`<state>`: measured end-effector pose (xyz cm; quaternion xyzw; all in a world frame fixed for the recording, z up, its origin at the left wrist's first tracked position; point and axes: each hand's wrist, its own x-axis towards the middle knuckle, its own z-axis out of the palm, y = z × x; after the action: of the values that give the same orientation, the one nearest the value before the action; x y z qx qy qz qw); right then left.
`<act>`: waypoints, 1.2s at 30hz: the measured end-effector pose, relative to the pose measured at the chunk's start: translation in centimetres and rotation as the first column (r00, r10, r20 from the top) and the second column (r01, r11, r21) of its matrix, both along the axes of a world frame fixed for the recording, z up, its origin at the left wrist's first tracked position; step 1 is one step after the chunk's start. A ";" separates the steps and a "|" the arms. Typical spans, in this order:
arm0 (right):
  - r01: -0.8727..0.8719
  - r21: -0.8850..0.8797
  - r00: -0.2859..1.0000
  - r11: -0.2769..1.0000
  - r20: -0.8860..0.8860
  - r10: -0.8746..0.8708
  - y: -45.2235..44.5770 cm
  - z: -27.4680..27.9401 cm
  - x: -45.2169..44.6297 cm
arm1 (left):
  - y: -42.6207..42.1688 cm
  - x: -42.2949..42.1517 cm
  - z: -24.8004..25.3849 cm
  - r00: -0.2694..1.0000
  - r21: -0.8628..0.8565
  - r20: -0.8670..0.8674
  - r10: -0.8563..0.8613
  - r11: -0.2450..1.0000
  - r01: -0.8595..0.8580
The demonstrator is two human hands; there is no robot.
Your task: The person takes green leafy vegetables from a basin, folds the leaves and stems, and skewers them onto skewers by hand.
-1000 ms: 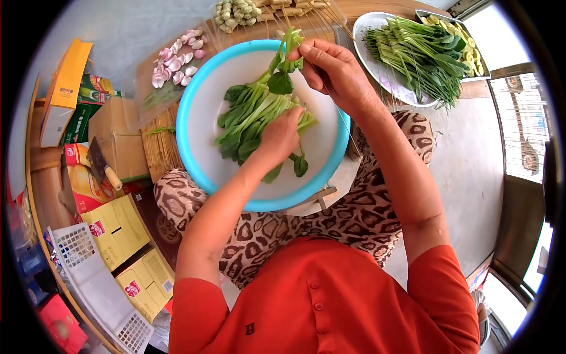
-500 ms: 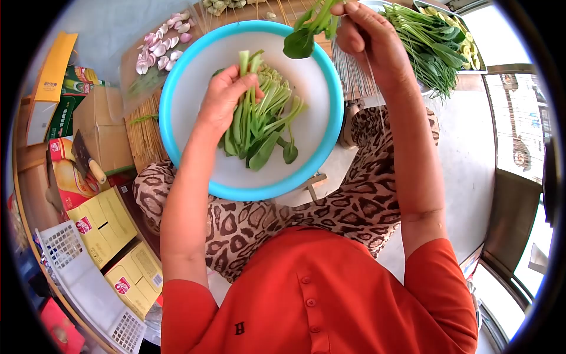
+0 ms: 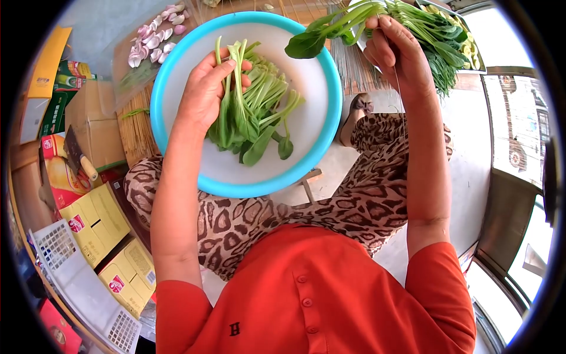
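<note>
Leafy greens (image 3: 259, 112) lie in a white basin with a blue rim (image 3: 177, 171) across the person's lap. My left hand (image 3: 206, 88), over the basin's left side, is closed round a few upright stems whose leaves hang down among the others. Beyond the basin's right rim, my right hand (image 3: 401, 56) pinches a thin skewer that runs down along the forearm. Leafy greens (image 3: 309, 42) on that skewer stick out to the left of its fingers. Behind this hand, more greens (image 3: 436, 38) lie on a white plate, partly hidden.
Pink-white bulb pieces (image 3: 154, 38) lie on a clear sheet at the back left. Bare skewers (image 3: 137, 127) sit beside the basin. A cleaver (image 3: 76, 150), cartons (image 3: 94, 224) and a white basket (image 3: 82, 277) are at the left. Sliced food (image 3: 470, 50) fills a tray at the back right.
My left hand has gone from the pile's lower stems to its upper left and taken hold of some. My right hand has moved right, away from the basin, with the skewered greens.
</note>
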<state>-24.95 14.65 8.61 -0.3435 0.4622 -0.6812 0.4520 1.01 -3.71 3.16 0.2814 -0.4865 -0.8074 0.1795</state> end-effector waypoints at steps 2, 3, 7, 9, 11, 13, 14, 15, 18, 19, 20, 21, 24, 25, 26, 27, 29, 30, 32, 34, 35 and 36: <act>-0.011 -0.008 1.000 1.000 0.001 0.011 0.4 -0.1 -0.2 | 0.0 -0.1 0.1 1.000 0.052 -0.008 0.024 0.998 -0.024; -0.008 -0.007 1.000 1.000 0.000 0.008 0.5 0.1 -0.1 | 0.0 -0.1 0.1 0.999 0.069 -0.007 0.039 0.997 -0.038; -0.002 0.012 0.998 1.000 0.059 0.002 1.4 -0.1 -0.4 | -0.4 -0.1 -0.6 0.999 0.093 -0.043 0.005 0.996 -0.001; -0.047 -0.015 0.996 0.999 0.080 0.048 1.6 -0.3 -0.7 | 0.0 -0.4 -0.3 0.999 0.106 -0.020 0.037 0.994 -0.034; 0.012 -0.001 0.999 1.000 0.053 -0.012 2.0 -0.3 -0.6 | 0.3 -0.6 -0.2 0.997 0.130 0.018 0.077 0.988 -0.078; 0.005 -0.022 0.998 1.000 0.064 -0.004 2.0 -0.1 -0.7 | 0.1 -0.8 -0.1 0.997 0.106 0.013 0.071 0.992 -0.072; 0.001 -0.037 0.997 0.999 0.080 0.002 2.3 0.0 -0.6 | 0.1 -0.8 -0.2 0.998 0.087 0.014 0.062 0.994 -0.063; 0.006 -0.036 0.997 0.999 0.079 -0.004 2.6 0.1 -0.5 | 0.0 -0.9 -0.3 0.998 0.088 0.012 0.056 0.994 -0.057; 0.026 0.016 0.998 1.000 0.053 -0.027 3.3 0.6 -0.6 | -0.5 -1.0 -0.6 1.000 0.013 0.021 0.013 1.000 -0.013; 0.018 0.010 0.999 1.000 0.048 -0.019 3.6 0.6 -0.6 | -0.5 -0.9 -0.6 1.000 0.004 0.023 0.009 1.000 -0.009; 0.012 0.003 0.999 1.000 0.042 -0.012 4.0 0.6 -0.6 | -0.5 -0.9 -0.6 1.000 -0.006 0.025 0.005 1.000 -0.005; 0.041 -0.039 0.998 0.998 0.051 -0.039 4.2 0.4 -0.3 | -0.6 -0.8 -0.7 1.000 -0.012 0.030 -0.002 1.000 0.002; 0.046 -0.001 0.996 0.999 0.076 -0.046 5.3 0.5 0.0 | -0.8 -0.5 -0.4 1.000 -0.034 0.019 -0.012 0.999 0.013; 0.077 0.032 0.994 0.996 0.071 -0.079 5.4 0.3 0.4 | -1.1 -0.2 -0.8 1.000 -0.057 0.020 -0.016 0.998 0.017; 0.077 0.069 0.996 0.995 0.051 -0.080 5.6 0.3 0.6 | -1.3 0.0 -1.2 0.999 -0.062 0.012 -0.031 0.998 0.032; 0.084 0.108 0.995 0.991 0.041 -0.089 5.5 0.1 1.0 | -1.5 0.3 -1.6 0.999 -0.059 0.040 0.011 0.998 -0.009; 0.078 0.156 0.996 0.985 0.035 -0.084 4.8 -0.8 1.6 | -1.5 0.7 -2.2 0.993 -0.060 0.088 0.073 0.996 -0.068; 0.065 0.163 0.997 0.985 0.036 -0.072 4.2 -1.2 1.8 | -1.5 1.0 -2.5 0.995 -0.070 0.079 0.056 0.996 -0.050; 0.049 0.208 0.995 0.977 0.077 -0.066 2.7 -0.8 3.1 | -1.3 1.9 -3.1 0.986 -0.029 0.109 0.128 0.992 -0.125; 0.012 0.108 0.994 0.994 0.108 -0.023 0.7 -2.2 3.8 | -1.3 3.0 -3.0 0.984 -0.046 0.131 0.124 0.992 -0.119; 0.014 0.114 0.994 0.993 0.106 -0.026 -0.4 -2.2 4.3 | -1.5 3.5 -3.0 0.983 -0.042 0.139 0.119 0.993 -0.115; 0.016 0.122 0.994 0.992 0.108 -0.030 -1.2 -2.2 4.9 | -1.6 4.1 -3.0 0.982 -0.036 0.150 0.114 0.993 -0.109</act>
<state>-20.05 13.46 6.45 -0.2720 0.4811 -0.6749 0.4889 5.08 -5.36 0.14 0.3664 -0.4934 -0.7655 0.1907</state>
